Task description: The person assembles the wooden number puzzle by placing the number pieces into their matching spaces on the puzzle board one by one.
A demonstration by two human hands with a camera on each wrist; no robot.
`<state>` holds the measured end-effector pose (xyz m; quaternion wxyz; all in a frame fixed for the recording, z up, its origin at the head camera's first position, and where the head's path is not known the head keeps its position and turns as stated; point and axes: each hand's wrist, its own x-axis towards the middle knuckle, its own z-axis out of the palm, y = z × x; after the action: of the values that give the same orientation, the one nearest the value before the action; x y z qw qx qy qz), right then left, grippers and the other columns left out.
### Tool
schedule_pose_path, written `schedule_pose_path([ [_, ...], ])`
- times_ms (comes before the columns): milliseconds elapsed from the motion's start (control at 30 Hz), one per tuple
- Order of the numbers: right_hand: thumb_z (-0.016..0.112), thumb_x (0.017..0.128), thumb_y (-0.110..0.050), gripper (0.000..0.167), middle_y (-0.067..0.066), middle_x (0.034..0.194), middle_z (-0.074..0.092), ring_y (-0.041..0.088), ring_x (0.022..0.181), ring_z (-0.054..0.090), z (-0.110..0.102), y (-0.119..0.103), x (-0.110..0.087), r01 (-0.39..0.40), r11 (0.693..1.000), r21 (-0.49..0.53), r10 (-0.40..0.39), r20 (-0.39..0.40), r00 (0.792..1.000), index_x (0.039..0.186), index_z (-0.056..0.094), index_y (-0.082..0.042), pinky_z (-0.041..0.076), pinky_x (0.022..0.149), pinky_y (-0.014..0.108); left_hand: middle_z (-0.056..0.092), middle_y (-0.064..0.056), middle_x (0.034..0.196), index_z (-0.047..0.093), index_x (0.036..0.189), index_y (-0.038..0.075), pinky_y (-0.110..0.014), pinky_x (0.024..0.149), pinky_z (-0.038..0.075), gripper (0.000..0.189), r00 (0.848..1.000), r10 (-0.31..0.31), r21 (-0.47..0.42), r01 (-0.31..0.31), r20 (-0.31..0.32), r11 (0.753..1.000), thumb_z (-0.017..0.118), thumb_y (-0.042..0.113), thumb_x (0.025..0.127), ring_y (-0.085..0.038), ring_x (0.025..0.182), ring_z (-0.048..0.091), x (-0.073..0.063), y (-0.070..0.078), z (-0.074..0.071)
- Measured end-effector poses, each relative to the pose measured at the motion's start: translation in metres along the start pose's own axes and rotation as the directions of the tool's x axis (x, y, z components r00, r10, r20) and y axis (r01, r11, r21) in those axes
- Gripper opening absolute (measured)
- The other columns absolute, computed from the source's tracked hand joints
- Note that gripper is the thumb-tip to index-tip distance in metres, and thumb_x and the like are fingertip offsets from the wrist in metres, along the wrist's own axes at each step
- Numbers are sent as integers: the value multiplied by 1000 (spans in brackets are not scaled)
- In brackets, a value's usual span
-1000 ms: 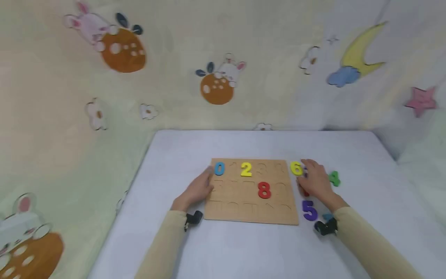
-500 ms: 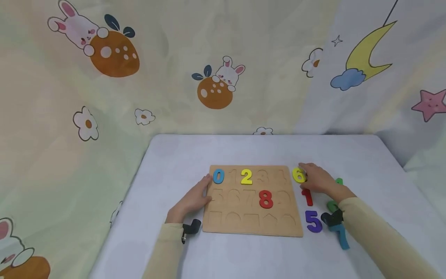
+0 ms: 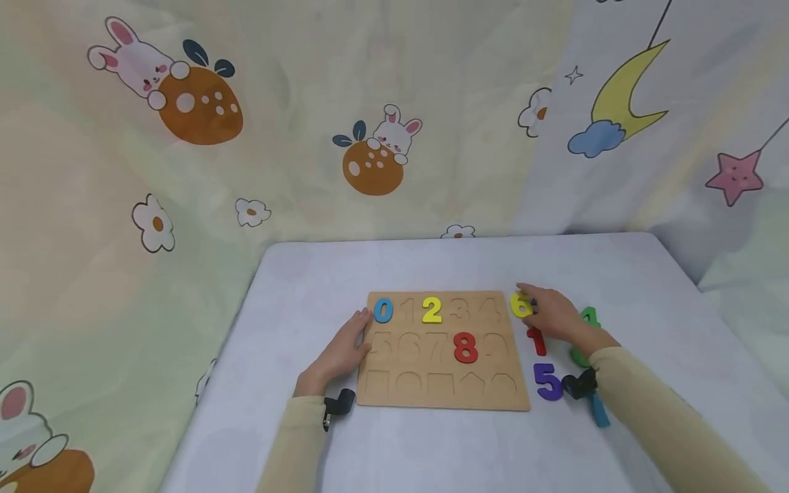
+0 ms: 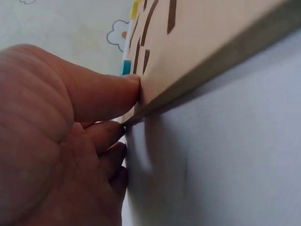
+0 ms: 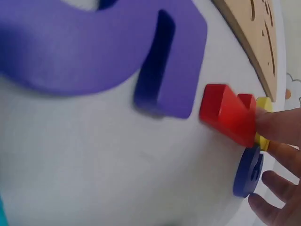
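My left hand (image 3: 337, 350) grips the left edge of the wooden number board (image 3: 444, 392), thumb on top and fingers along the side in the left wrist view. A blue 0 (image 3: 383, 311), yellow 2 (image 3: 432, 310) and red 8 (image 3: 465, 348) sit on the board. Just beyond its upper right corner, my right hand (image 3: 553, 313) pinches a yellow 6 (image 3: 519, 305), index finger at its top and thumb at its lower side. Below the thumb lies a red 1 (image 3: 537, 341). In the right wrist view a dark blue piece (image 5: 247, 173) lies by the other fingers.
A purple 5 (image 3: 547, 382) lies right of the board. A green 4 (image 3: 590, 315), another green piece (image 3: 577, 357) and a blue piece (image 3: 599, 412) lie farther right, partly hidden by the right arm. A printed cloth (image 3: 296, 137) hangs behind the white table (image 3: 333, 263).
My right hand has moved left over the yellow 6, leaving the red 1 more exposed. The head view has shifted slightly. My left hand stays at the board's edge.
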<state>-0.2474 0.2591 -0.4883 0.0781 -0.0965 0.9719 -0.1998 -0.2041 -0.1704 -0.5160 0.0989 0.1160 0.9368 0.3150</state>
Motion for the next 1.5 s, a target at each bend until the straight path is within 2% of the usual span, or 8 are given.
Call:
schedule_pose_path([
  [133,74,82,-12,73,28,130,55,44,115,52,3,6,1,-9,1000,-7,9,-20,1000,145,39,0,44,99,61,22,-10,161,27,154,6,-47,122,16,65,1000,25,10,-25,-5,1000,57,8,96,-29,150,13,1,-1,2],
  [233,74,83,-13,75,28,133,54,44,117,51,3,3,2,-9,1000,-6,8,-41,999,146,37,2,43,101,61,21,-8,162,27,155,8,-47,122,16,65,1000,15,19,-15,3,1000,56,9,96,-28,150,12,2,-3,2],
  [433,74,84,-14,77,27,139,49,46,126,45,3,-18,5,-15,999,30,18,-75,997,148,34,2,38,106,62,20,-7,162,27,155,10,-48,122,14,63,1000,13,24,-13,7,1000,54,10,97,-28,150,10,5,-6,3],
  [567,74,85,-16,76,25,141,48,46,131,41,6,-36,10,-9,999,51,12,-58,998,148,35,0,36,108,62,19,-8,162,32,153,7,-48,122,13,59,999,34,39,-34,10,999,53,11,98,-28,150,10,6,-7,3],
  [733,74,85,-14,75,23,140,50,43,129,44,17,-52,18,48,996,71,-44,-53,998,148,36,-1,38,108,60,21,-10,162,36,150,4,-49,122,14,56,998,57,32,-57,3,998,54,12,97,-29,150,12,4,-6,2],
  [1000,75,85,-15,76,21,140,51,40,128,48,33,-63,23,77,992,98,-74,-29,997,149,36,-5,40,108,56,19,-11,162,35,151,4,-48,123,11,57,998,65,7,-65,3,998,54,11,97,-30,150,10,4,-8,1],
  [1267,75,85,-13,75,21,142,49,40,130,46,34,-68,19,83,992,96,-80,-35,996,149,36,-4,40,108,56,19,-11,162,35,151,4,-48,123,10,57,998,62,-15,-62,2,998,53,11,97,-30,150,9,3,-7,0],
  [1500,76,85,-17,75,17,144,49,37,133,44,41,-85,17,103,984,146,-103,-10,995,149,38,-7,41,108,55,19,-10,162,34,151,3,-45,123,8,56,998,68,-22,-68,2,997,52,11,98,-28,150,9,2,-7,1],
])
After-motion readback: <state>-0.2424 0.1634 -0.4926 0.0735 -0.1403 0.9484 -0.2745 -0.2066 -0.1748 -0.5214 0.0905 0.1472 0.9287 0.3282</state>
